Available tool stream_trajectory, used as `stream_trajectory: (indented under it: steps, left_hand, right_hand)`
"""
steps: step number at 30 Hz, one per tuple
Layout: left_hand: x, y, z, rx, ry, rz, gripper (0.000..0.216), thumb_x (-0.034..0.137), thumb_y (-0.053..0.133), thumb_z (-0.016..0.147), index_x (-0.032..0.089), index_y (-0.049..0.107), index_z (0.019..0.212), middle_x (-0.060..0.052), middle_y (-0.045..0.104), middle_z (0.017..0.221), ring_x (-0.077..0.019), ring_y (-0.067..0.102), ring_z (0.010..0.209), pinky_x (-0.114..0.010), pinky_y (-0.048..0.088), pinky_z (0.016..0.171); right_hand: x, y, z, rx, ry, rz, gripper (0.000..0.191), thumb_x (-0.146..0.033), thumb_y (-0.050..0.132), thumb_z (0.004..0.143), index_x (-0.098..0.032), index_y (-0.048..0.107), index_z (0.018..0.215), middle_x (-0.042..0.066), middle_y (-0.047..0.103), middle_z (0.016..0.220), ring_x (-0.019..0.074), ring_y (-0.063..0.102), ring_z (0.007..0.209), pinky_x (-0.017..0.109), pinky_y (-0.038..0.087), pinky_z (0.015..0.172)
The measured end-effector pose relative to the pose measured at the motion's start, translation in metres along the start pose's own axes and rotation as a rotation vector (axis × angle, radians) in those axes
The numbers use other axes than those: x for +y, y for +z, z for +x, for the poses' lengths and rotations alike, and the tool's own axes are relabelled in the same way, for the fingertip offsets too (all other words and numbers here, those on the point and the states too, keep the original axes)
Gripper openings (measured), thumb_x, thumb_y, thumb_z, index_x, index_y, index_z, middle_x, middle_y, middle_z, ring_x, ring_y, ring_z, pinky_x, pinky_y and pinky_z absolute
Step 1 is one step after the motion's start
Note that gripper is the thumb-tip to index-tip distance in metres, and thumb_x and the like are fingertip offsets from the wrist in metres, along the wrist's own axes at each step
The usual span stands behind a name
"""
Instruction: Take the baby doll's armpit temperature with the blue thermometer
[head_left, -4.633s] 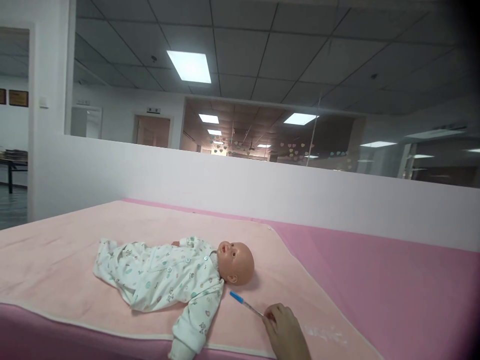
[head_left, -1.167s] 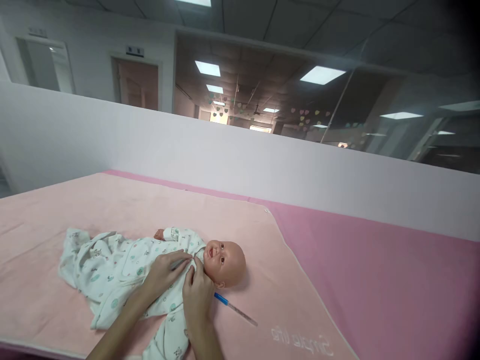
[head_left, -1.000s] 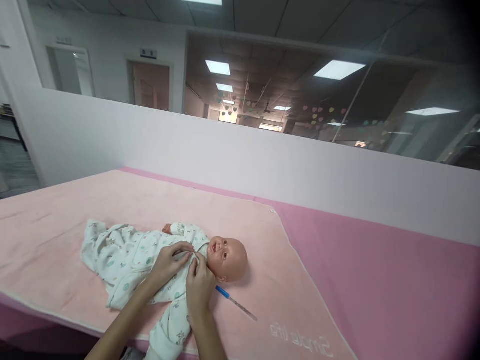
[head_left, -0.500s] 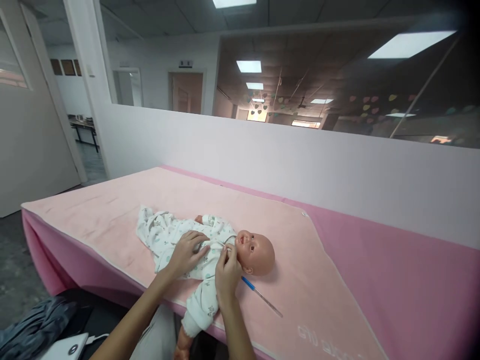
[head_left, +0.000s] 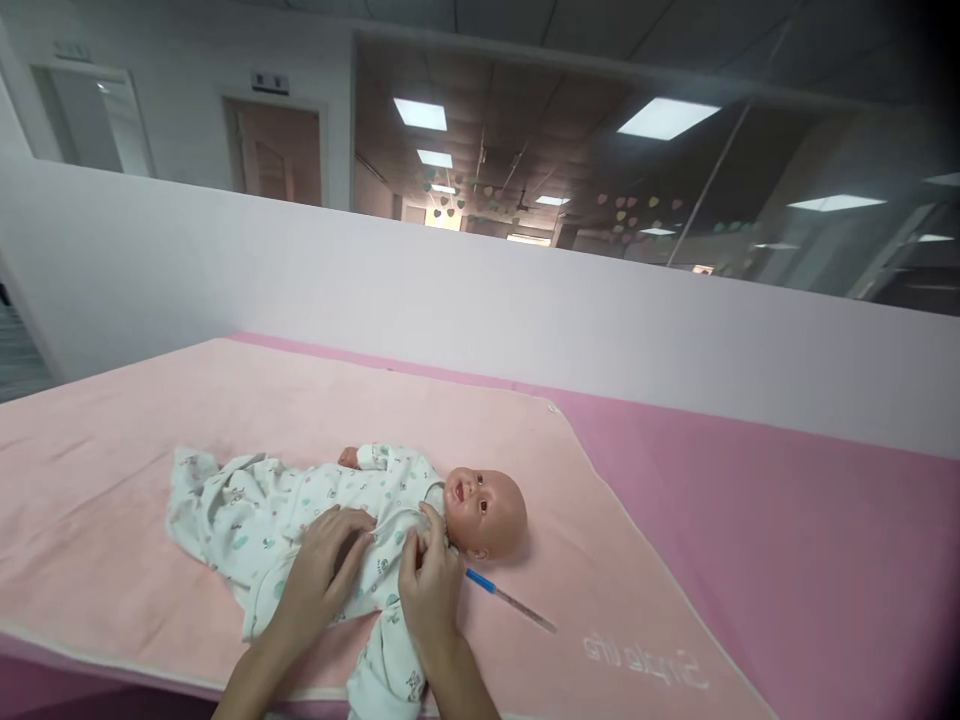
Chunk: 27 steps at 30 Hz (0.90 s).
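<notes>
Bare left hand [head_left: 319, 575] lies flat on the white printed doll romper [head_left: 300, 510]; right hand [head_left: 429, 590] pinches its collar near the towel's front edge.

Doll [head_left: 420, 515]: a baby doll lying on its back on the light pink towel [head_left: 135, 450], near the towel's front edge, head pointing right.
Head: bare and round, mouth open, face up.
Clothes [head_left: 300, 505]: a white baby suit with little green and grey prints, rumpled at the legs.
Near arm: its sleeve hangs over the front edge.
</notes>
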<state>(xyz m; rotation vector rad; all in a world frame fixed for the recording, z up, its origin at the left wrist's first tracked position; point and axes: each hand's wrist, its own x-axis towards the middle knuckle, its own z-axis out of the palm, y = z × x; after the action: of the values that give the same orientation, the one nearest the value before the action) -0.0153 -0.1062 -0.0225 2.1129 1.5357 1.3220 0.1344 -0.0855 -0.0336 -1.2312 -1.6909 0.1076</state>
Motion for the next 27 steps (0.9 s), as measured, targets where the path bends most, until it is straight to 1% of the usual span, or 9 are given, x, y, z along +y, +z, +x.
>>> stream_trajectory:
  steps: [3,6,9,12,16,20,22,25,27]
  left_hand:
    - [0.001,0.001,0.000,-0.013,0.038,0.028,0.019,0.029,0.035,0.090,0.021,0.052,0.093,-0.004,0.060,0.092,-0.0179,0.053,0.090,-0.037,0.039,0.091]
    - [0.003,0.002,0.002,-0.036,0.069,0.068,0.020,0.028,0.033,0.091,0.021,0.051,0.093,-0.005,0.059,0.088,-0.0179,0.053,0.086,-0.033,0.043,0.080]
    - [0.005,0.002,0.005,-0.075,0.069,0.097,0.020,0.027,0.032,0.091,0.020,0.051,0.092,-0.005,0.059,0.088,-0.0174,0.054,0.082,-0.032,0.044,0.075]
    - [0.006,0.001,0.005,-0.098,0.054,0.110,0.023,0.028,0.031,0.091,0.019,0.052,0.091,-0.006,0.060,0.088,-0.0179,0.056,0.082,-0.032,0.045,0.075]
    - [0.007,0.003,0.007,-0.065,-0.012,0.140,0.025,0.029,0.031,0.090,0.020,0.055,0.093,-0.006,0.062,0.090,-0.0188,0.058,0.083,-0.033,0.047,0.075]
    - [0.009,0.005,0.011,-0.045,-0.069,0.129,0.029,0.029,0.031,0.090,0.021,0.058,0.096,-0.005,0.064,0.092,-0.0183,0.059,0.085,-0.033,0.047,0.077]
    - [0.011,0.002,0.012,-0.057,-0.064,0.097,0.029,0.030,0.033,0.090,0.022,0.059,0.099,-0.005,0.064,0.096,-0.0180,0.059,0.088,-0.033,0.048,0.080]
    - [0.009,-0.003,0.010,-0.108,-0.027,0.056,0.027,0.034,0.041,0.088,0.024,0.060,0.105,-0.005,0.064,0.100,-0.0190,0.058,0.093,-0.032,0.049,0.081]
    - [0.004,-0.003,0.007,-0.094,-0.004,0.058,0.027,0.034,0.045,0.086,0.023,0.061,0.105,-0.006,0.064,0.100,-0.0199,0.058,0.094,-0.032,0.049,0.081]
  right_hand:
    - [0.001,-0.001,-0.001,-0.038,-0.119,-0.016,0.037,-0.024,0.034,0.089,-0.010,0.053,0.118,0.001,0.060,0.053,0.0120,0.054,0.044,0.020,0.034,0.042]
    - [0.001,-0.001,-0.002,-0.072,-0.244,-0.031,0.035,-0.022,0.035,0.088,-0.015,0.058,0.114,0.000,0.061,0.052,0.0099,0.052,0.040,0.019,0.033,0.043]
    - [-0.001,-0.002,-0.002,-0.069,-0.289,-0.048,0.035,-0.023,0.035,0.088,-0.017,0.060,0.112,0.000,0.061,0.052,0.0087,0.051,0.039,0.019,0.032,0.043]
    - [-0.002,-0.001,-0.002,-0.060,-0.286,-0.057,0.033,-0.024,0.035,0.090,-0.017,0.062,0.107,0.000,0.062,0.052,0.0085,0.052,0.041,0.019,0.030,0.043]
    - [-0.002,0.001,-0.003,-0.056,-0.257,-0.077,0.031,-0.026,0.036,0.091,-0.020,0.066,0.089,-0.001,0.061,0.050,0.0094,0.053,0.042,0.021,0.027,0.043]
    - [-0.002,0.001,-0.004,-0.052,-0.232,-0.075,0.029,-0.028,0.038,0.091,-0.020,0.064,0.085,-0.002,0.059,0.048,0.0095,0.052,0.039,0.021,0.026,0.042]
    - [-0.002,0.001,-0.003,-0.042,-0.213,-0.075,0.029,-0.030,0.038,0.092,-0.020,0.064,0.084,-0.003,0.057,0.046,0.0092,0.051,0.038,0.021,0.027,0.042]
    - [-0.003,0.001,-0.003,-0.032,-0.198,-0.086,0.030,-0.031,0.038,0.092,-0.019,0.063,0.083,-0.002,0.056,0.045,0.0090,0.051,0.038,0.020,0.027,0.042]
    - [-0.003,0.000,-0.003,-0.036,-0.192,-0.081,0.030,-0.031,0.038,0.092,-0.019,0.064,0.082,-0.002,0.057,0.047,0.0088,0.051,0.039,0.020,0.028,0.042]
